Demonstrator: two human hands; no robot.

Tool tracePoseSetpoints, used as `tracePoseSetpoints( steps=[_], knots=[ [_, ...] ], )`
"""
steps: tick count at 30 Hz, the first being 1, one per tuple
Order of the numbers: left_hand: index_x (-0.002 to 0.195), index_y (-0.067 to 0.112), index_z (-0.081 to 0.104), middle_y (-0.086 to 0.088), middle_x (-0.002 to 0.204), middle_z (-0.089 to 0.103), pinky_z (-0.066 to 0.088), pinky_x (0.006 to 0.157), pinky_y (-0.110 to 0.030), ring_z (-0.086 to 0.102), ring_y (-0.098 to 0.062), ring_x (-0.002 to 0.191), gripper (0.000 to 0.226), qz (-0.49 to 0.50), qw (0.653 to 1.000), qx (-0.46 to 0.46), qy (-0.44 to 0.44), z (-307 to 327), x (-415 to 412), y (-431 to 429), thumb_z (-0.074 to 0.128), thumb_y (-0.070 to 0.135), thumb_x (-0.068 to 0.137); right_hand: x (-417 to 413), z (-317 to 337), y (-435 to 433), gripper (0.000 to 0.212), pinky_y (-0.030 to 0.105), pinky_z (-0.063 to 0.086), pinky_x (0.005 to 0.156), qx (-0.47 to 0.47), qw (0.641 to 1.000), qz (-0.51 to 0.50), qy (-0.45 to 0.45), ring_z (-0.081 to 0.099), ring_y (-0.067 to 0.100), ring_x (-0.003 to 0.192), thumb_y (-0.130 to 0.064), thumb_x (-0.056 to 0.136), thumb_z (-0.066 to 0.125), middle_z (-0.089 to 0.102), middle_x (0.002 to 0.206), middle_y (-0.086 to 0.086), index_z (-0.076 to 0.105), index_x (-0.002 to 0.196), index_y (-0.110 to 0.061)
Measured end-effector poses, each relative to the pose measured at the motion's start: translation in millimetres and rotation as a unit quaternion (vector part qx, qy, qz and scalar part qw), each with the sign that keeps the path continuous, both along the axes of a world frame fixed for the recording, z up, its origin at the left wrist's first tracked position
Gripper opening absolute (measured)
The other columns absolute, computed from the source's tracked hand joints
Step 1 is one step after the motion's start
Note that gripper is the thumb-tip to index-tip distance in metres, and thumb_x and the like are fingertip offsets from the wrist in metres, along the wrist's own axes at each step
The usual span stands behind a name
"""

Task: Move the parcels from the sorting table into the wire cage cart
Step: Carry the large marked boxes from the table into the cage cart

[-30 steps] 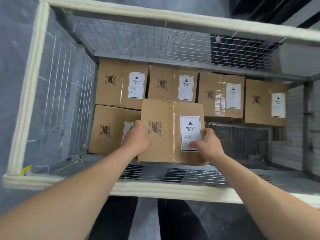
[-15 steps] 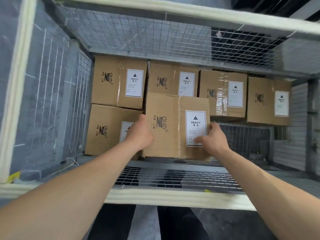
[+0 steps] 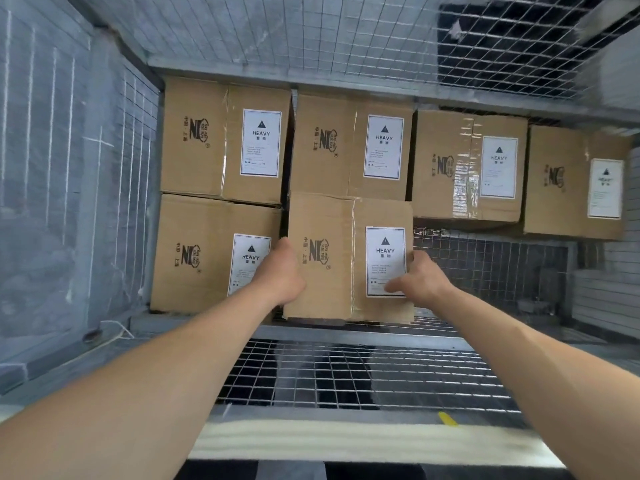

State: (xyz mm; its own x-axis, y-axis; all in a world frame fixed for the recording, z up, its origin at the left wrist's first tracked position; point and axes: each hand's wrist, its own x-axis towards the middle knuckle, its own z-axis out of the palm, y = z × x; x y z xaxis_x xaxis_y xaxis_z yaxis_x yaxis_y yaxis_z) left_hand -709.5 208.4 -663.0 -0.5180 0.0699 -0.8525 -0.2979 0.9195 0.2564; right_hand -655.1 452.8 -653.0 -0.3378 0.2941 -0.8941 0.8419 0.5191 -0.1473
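Observation:
A brown cardboard parcel [image 3: 332, 233] with a white HEAVY label sits low in the wire cage cart [image 3: 346, 372], second in the near row. My left hand [image 3: 278, 275] grips its left side. My right hand [image 3: 417, 280] grips its right side, thumb across the label. It lies against another parcel [image 3: 204, 251] on its left and touches the back row behind it. The back row holds several parcels, among them a far-left one [image 3: 207, 140] and a taped one [image 3: 457, 164].
Wire mesh walls close the cage at the back [image 3: 311, 32] and left [image 3: 69, 168]. The mesh floor [image 3: 485, 265] shows bare to the right of the held parcel. The padded near rail [image 3: 346, 441] crosses under my forearms.
The parcel has gone down and away from me into the cage, next to the left parcel. My head has leaned further over the rail.

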Motion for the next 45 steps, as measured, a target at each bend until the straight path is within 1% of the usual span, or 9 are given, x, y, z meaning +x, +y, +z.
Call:
tracePoseSetpoints(
  steps=[5,13,17,21,28,31,35,38,45],
  knots=[
    [0.145,0.005,0.027,-0.012,0.118,0.056,0.046,0.075,-0.032,0.058,-0.027,0.102,0.073,-0.02,0.999,0.012,-0.036,-20,2,4,0.069,0.009,0.086,2,-20,-4,0.076,0.048,0.052,0.1,-0.033,0.999,0.004,-0.013,0.061,0.03,0.115,-0.012,0.081,0.082,0.063,0.129,0.008,0.037,0.142,-0.015],
    [0.157,0.01,0.018,-0.015,0.154,0.036,0.04,0.109,-0.037,0.044,-0.032,0.136,0.088,-0.076,0.996,0.015,-0.038,-23,3,7,0.073,0.02,0.088,4,-25,-9,0.048,0.042,0.053,0.094,-0.05,0.997,0.055,0.007,0.062,0.027,0.112,-0.021,0.085,0.079,0.065,0.125,0.002,0.05,0.125,-0.024],
    [0.152,0.011,0.029,-0.009,0.156,0.034,0.042,0.105,-0.038,0.046,-0.029,0.133,0.078,-0.119,0.993,0.007,-0.002,3,-3,3,0.071,0.031,0.089,6,1,-8,0.053,0.036,0.052,0.084,-0.025,0.988,0.151,0.033,0.063,0.028,0.111,-0.028,0.087,0.073,0.065,0.128,0.003,0.049,0.134,-0.022],
    [0.127,0.014,0.05,-0.006,0.136,0.049,0.047,0.081,-0.034,0.054,-0.024,0.102,0.053,-0.169,0.984,0.004,0.05,51,-14,7,0.066,0.045,0.087,0,49,-10,0.043,0.038,0.055,0.077,0.019,0.973,0.213,0.083,0.066,0.025,0.094,-0.031,0.086,0.065,0.064,0.118,0.004,0.056,0.127,-0.026],
    [0.134,0.013,0.05,-0.006,0.146,0.046,0.048,0.099,-0.041,0.051,-0.028,0.126,0.065,-0.264,0.952,0.026,0.151,176,-36,27,0.06,0.057,0.088,-9,168,-16,0.049,0.044,0.05,0.097,0.124,0.949,0.237,0.169,0.051,0.025,0.126,-0.042,0.088,0.062,0.056,0.133,0.002,0.053,0.129,-0.017],
    [0.143,0.015,0.045,-0.004,0.151,0.043,0.045,0.104,-0.041,0.044,-0.026,0.135,0.068,-0.302,0.931,0.049,0.201,238,-44,36,0.057,0.056,0.091,-5,226,-16,0.034,0.04,0.051,0.083,0.163,0.937,0.217,0.22,0.057,0.024,0.107,-0.043,0.085,0.064,0.057,0.107,-0.001,0.053,0.106,-0.019],
    [0.149,0.017,0.04,-0.002,0.154,0.04,0.037,0.111,-0.042,0.036,-0.022,0.142,0.07,-0.36,0.889,0.089,0.268,320,-46,55,0.055,0.054,0.092,10,307,-16,0.045,0.04,0.052,0.087,0.219,0.922,0.175,0.268,0.057,0.021,0.104,-0.043,0.085,0.064,0.061,0.116,-0.002,0.052,0.122,-0.021],
    [0.143,0.018,0.045,0.0,0.148,0.046,0.038,0.112,-0.045,0.04,-0.02,0.138,0.066,-0.402,0.851,0.121,0.315,373,-39,69,0.053,0.058,0.091,28,359,-14,0.032,0.037,0.051,0.077,0.261,0.912,0.14,0.284,0.055,0.017,0.088,-0.048,0.086,0.061,0.061,0.103,-0.007,0.05,0.104,-0.024],
    [0.148,0.02,0.037,0.004,0.152,0.041,0.032,0.114,-0.043,0.034,-0.016,0.141,0.075,-0.482,0.741,0.206,0.42,461,-10,107,0.046,0.067,0.09,88,458,2,0.043,0.041,0.044,0.087,0.39,0.869,0.111,0.284,0.052,0.022,0.118,-0.057,0.089,0.054,0.059,0.119,-0.004,0.049,0.115,-0.023]
  ],
)
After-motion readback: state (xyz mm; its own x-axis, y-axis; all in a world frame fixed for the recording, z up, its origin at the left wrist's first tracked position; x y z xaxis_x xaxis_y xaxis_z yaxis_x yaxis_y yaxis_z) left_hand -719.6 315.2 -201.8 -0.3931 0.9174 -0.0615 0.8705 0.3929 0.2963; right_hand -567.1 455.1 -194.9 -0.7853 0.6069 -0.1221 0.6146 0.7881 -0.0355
